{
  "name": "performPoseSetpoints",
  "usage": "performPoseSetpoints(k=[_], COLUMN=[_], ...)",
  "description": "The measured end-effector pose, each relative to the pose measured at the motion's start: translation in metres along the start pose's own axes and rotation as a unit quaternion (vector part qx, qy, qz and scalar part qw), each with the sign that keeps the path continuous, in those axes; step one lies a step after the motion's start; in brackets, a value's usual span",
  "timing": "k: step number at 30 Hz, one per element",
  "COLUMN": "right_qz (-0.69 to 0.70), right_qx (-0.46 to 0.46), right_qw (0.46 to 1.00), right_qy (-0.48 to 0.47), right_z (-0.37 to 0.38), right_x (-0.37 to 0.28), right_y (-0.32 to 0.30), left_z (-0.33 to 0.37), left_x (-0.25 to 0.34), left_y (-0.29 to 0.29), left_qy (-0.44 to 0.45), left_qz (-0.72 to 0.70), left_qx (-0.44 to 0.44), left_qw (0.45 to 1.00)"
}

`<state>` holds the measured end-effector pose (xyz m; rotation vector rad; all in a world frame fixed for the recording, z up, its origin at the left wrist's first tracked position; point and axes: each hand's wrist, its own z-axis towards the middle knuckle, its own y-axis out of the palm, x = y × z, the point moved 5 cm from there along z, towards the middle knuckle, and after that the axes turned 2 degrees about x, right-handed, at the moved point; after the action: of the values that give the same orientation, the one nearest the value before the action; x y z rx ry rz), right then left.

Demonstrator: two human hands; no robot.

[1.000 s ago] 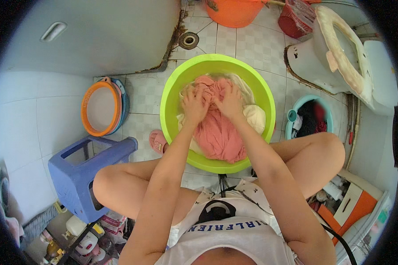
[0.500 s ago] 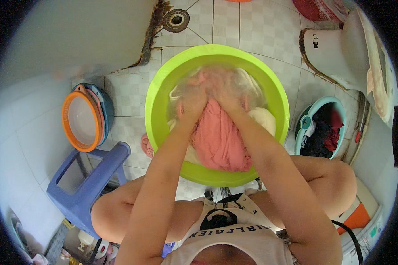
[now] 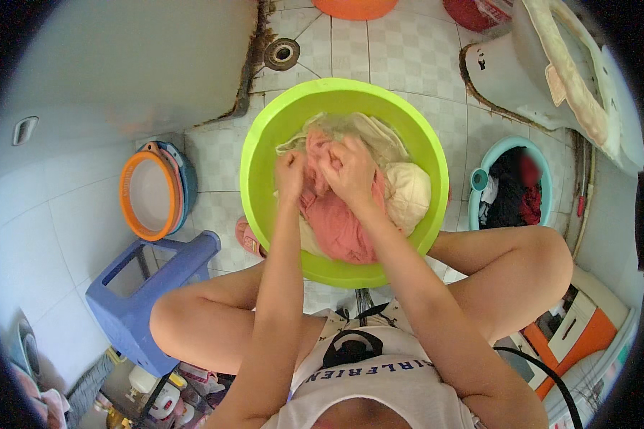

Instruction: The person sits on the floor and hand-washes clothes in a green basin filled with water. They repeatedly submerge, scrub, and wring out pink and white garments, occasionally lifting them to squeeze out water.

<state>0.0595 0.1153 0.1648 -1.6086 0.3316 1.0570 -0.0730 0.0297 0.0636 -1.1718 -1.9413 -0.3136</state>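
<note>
A lime-green basin (image 3: 436, 236) on the floor in front of me holds wet laundry in water. A pink cloth (image 3: 341, 232) lies bunched in its middle, over and beside cream-white cloth (image 3: 408, 196). My right hand (image 3: 352, 171) is closed around an upper fold of the pink cloth. My left hand (image 3: 290, 174) is curled into a fist against its left edge. What lies inside that fist is mostly hidden, though pink fabric runs up to it. Both hands are above the water, a short distance apart.
A blue plastic stool (image 3: 132, 300) and stacked small basins (image 3: 148, 232) stand to the left. A turquoise tub (image 3: 547, 193) with dark and red clothes is at right. Beyond are a toilet (image 3: 511, 79), a floor drain (image 3: 282, 53) and an orange basin (image 3: 356, 8).
My hands have risen from the cloudy water and drawn apart. The pink cloth has been pulled up and bunched. The view has shifted slightly.
</note>
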Motion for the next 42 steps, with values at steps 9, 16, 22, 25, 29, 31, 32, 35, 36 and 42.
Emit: performPoseSetpoints(k=[9, 16, 22, 25, 29, 31, 32, 35, 36, 42], right_qz=[-0.229, -0.182, -0.056, 0.061, -0.003, -0.04, -0.078, -0.162, -0.172, -0.206], right_qx=[-0.011, -0.109, -0.127, -0.306, -0.123, -0.027, 0.01, 0.06, 0.04, -0.064], right_qw=[0.973, 0.977, 0.982, 0.928, 0.979, 0.993, 0.993, 0.984, 0.984, 0.975], right_qy=[0.003, 0.037, 0.129, 0.202, 0.164, 0.106, 0.087, 0.04, 0.025, 0.051], right_z=[-0.019, 0.028, 0.057, 0.052, 0.001, -0.031, -0.041, -0.054, -0.052, -0.017], right_x=[0.07, 0.114, 0.13, 0.088, 0.025, 0.025, 0.029, 0.041, 0.049, 0.081], right_y=[0.052, 0.089, 0.071, 0.058, 0.008, 0.009, 0.012, 0.028, 0.035, 0.075], left_z=[-0.015, 0.044, 0.056, 0.075, 0.013, -0.025, -0.042, -0.058, -0.051, 0.015], left_x=[-0.002, 0.01, 0.055, 0.003, -0.001, 0.005, 0.007, -0.01, -0.009, -0.013], left_y=[0.05, 0.055, 0.04, 0.011, 0.003, 0.013, 0.024, 0.041, 0.044, 0.048], left_qy=[0.317, 0.137, 0.235, -0.003, -0.092, 0.145, 0.228, 0.365, 0.343, 0.244], left_qz=[0.442, 0.491, 0.425, 0.205, -0.023, 0.186, 0.256, 0.383, 0.404, 0.501], left_qx=[0.123, 0.044, -0.082, -0.055, -0.01, 0.107, 0.144, 0.187, 0.171, 0.109], left_qw=[0.83, 0.859, 0.87, 0.977, 0.995, 0.966, 0.928, 0.828, 0.831, 0.824])
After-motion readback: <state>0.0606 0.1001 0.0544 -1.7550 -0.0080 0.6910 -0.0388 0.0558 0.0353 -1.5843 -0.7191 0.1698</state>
